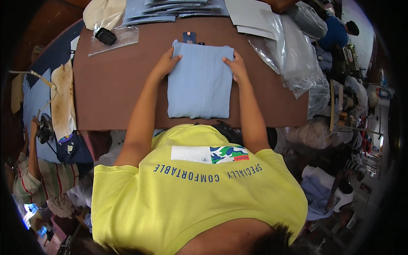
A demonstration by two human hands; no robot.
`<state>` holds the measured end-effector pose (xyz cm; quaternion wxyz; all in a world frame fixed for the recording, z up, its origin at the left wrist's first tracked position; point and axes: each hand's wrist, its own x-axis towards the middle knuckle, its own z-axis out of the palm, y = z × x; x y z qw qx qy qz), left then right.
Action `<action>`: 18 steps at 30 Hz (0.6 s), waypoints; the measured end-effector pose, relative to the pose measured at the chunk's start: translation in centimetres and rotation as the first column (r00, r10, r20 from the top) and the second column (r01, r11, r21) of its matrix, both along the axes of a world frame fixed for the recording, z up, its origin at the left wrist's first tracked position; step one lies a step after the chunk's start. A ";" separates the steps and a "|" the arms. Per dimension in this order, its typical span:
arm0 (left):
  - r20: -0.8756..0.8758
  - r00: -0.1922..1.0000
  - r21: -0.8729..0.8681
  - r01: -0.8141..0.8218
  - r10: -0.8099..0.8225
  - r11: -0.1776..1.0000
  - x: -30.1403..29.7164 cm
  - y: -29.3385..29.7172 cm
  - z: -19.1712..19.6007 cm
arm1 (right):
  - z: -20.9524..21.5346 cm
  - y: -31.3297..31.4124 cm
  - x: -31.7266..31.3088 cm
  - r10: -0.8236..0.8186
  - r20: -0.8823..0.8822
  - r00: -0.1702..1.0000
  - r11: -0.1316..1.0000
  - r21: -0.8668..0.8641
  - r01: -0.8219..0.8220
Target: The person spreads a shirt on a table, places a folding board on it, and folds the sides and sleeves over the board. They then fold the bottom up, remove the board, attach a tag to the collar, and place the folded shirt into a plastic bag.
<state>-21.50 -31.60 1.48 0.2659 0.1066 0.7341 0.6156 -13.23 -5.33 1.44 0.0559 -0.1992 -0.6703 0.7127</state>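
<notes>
The pale blue folded garment (199, 83) lies squarely between the person's 2 hands, over the near half of the brown worktop (117, 85) and straight in front of the chest. Its long axis runs away from the body, with 1 short edge close to the worktop's near edge and the other pointing toward the far side. The left hand (169, 63) is at the left long side and the right hand (236, 68) at the right long side, about level with each other and close to the far corners, so neither is clearly nearer. Each hand pinches its edge: the thumb rests on the upper face, pointing inward, while the other fingers wrap at the side or go out of sight beneath. Whether the cloth bears fully on the worktop or is slightly raised, I cannot tell. A dark blue tag (189, 37) sticks out past the far short edge, left of centre, between the hands. Straight beyond it, and well apart, is a stack of blue garments (174, 9); the loose clear plastic bags (293, 59) lie to the right, on the right hand's side, so that hand is the nearer of the 2 to them.
</notes>
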 end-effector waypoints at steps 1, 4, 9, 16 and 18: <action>-0.113 0.994 -0.091 -0.025 0.015 0.996 -1.3 0.3 -1.9 | -1.8 0.4 -0.6 -0.038 -0.033 0.999 0.998 0.057 0.040; -0.178 0.979 -0.205 -0.132 0.095 0.970 -1.4 1.0 -1.9 | -2.0 0.1 -0.3 -0.131 0.019 0.991 0.990 0.061 0.129; -0.151 0.984 0.079 -0.078 0.090 0.994 0.4 -1.4 -2.3 | 2.5 -1.4 3.1 -0.117 0.094 0.989 0.984 0.144 0.103; -0.539 0.841 -0.087 -0.116 0.051 0.989 3.8 -0.7 2.9 | 1.3 -0.8 5.5 -0.053 0.114 0.992 0.947 0.321 0.014; -0.479 0.873 -0.127 -0.169 0.089 0.977 3.5 -0.6 1.6 | 1.0 -0.7 5.3 -0.086 0.138 0.987 0.898 0.440 0.017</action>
